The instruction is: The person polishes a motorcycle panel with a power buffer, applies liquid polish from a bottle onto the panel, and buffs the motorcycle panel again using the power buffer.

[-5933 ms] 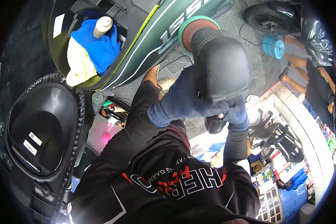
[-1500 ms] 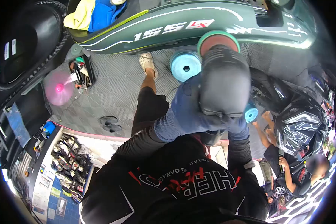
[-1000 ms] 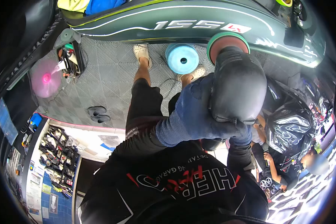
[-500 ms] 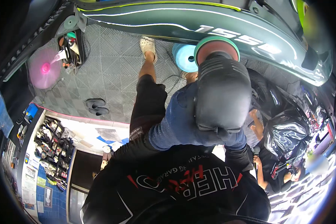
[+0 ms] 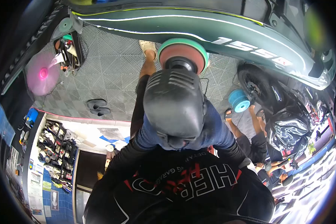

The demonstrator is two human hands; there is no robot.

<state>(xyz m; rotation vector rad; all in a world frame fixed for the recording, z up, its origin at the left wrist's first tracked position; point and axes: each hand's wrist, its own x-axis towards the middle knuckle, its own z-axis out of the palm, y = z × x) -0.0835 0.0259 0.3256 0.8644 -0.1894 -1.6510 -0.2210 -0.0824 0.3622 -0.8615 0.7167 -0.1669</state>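
A black polisher point(image 5: 173, 102) fills the middle of the head view. Its round pad point(image 5: 183, 54), reddish with a green rim, overlaps the lower edge of a dark green panel point(image 5: 164, 26) marked with white lines and "155" lettering. Whether pad and panel touch, I cannot tell. My left hand point(image 5: 150, 128), in a blue glove, grips the polisher from its left side. My right hand point(image 5: 214, 127), gloved alike, is closed around it from the right. The machine's body hides most fingers of both hands.
A pink fan point(image 5: 43, 74) and a tool caddy point(image 5: 69, 54) are at left, with dark slippers point(image 5: 98, 106) nearby. To the right are a motorcycle wheel point(image 5: 252, 87), a blue spool-shaped object point(image 5: 239, 100) and a seated person's legs point(image 5: 252, 140). A cord runs behind the polisher.
Both my hands have carried the polisher leftward along the panel, away from the "155" lettering. The spool-shaped object at right is now uncovered. People at right have shifted posture.
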